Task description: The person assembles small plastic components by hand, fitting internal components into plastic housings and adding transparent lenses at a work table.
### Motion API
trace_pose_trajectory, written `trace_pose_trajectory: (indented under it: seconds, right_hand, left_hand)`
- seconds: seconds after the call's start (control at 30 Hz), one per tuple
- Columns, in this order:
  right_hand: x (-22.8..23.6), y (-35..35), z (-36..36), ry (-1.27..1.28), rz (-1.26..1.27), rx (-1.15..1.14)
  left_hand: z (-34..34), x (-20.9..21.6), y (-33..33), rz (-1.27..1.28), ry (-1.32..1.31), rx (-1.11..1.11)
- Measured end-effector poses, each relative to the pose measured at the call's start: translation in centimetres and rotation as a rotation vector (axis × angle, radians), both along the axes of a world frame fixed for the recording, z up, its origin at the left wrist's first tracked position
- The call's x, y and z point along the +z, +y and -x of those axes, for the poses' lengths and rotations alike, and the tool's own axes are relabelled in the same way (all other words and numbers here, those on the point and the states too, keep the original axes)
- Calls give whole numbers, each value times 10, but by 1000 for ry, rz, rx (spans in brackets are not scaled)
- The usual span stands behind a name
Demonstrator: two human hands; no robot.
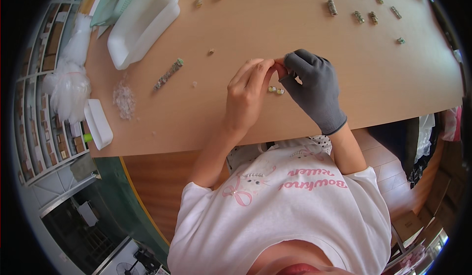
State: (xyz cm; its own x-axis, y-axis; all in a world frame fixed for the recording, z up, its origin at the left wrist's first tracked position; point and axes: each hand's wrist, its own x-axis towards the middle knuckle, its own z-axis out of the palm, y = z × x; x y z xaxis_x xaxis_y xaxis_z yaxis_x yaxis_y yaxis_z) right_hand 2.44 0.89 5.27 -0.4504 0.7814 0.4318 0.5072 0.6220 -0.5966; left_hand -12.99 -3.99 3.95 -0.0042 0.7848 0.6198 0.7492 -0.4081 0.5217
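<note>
My bare left hand and my right hand, in a grey glove with bare fingertips, meet over the wooden table. Thumb and fingers of both are pinched together at one spot. Whatever they hold there is too small or too covered to make out. Just below the pinch, two small shiny yellow-green pieces lie on the table between the hands. Left of my left hand lies a rod-like stack of small rings, green at its far end. A tiny brown piece and a clear bit lie nearby.
A deep white bin and a pale green basket stand at the far left. Closer in are a heap of clear plastic bits and a small white tray. Several ring stacks lie at the far right. Shelves rise beyond the left edge.
</note>
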Motion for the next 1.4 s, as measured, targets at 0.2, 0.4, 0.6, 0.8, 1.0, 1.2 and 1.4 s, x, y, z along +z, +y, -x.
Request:
trace_pose_trajectory:
  seconds: [0.2,0.4,0.6,0.8,1.0,1.2,1.4]
  right_hand:
    - [11,1,4,-321,-294,46]
    - [9,6,8,-261,-314,55]
    - [21,8,1,46,51,180]
    - [8,20,-36,-113,120,52]
    - [28,3,-25,233,233,47]
    - [15,-8,-25,277,38,-24]
    - [12,-22,-55,248,72,-41]
  left_hand:
    - [1,-4,-3,-15,12,15]
    - [3,-2,3,21,-24,16]
    - [6,-2,0,154,-95,69]
    - [9,10,2,438,-856,-160]
    - [-5,15,-3,358,-793,-194]
    - [-23,20,-10,377,-807,-179]
    - [-38,19,-17,406,-803,-275]
